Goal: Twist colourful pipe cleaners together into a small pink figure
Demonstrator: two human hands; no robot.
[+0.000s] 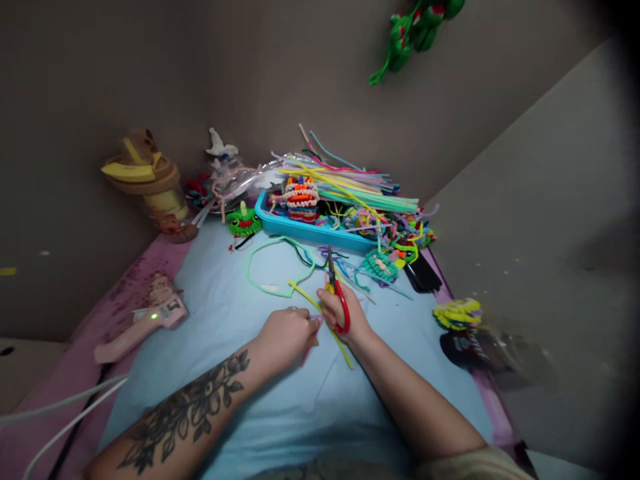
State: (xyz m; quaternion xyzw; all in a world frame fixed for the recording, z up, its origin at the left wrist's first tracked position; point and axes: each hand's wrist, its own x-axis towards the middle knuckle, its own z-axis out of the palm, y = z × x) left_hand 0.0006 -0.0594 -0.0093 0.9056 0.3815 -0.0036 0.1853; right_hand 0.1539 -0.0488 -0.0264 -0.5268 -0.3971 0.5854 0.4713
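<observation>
My right hand [347, 317] is closed around red-handled scissors [338, 293], whose dark blades point away from me toward the tray. My left hand [287, 333] is closed in a pinch on a thin pink pipe cleaner [311, 337], right beside the scissors. A yellow pipe cleaner [323, 317] runs diagonally between the two hands on the light blue cloth [220, 313]. A pale green pipe cleaner loop [273, 267] lies just beyond my hands.
A blue tray [310, 232] holds woven pipe-cleaner pieces and a sheaf of coloured stems [360, 183]. A pink glue gun [145, 323] lies at left, a brown jar [155, 187] behind it. A green knitted figure [243, 221], a teal piece [380, 265] and a black object [423, 273] lie nearby.
</observation>
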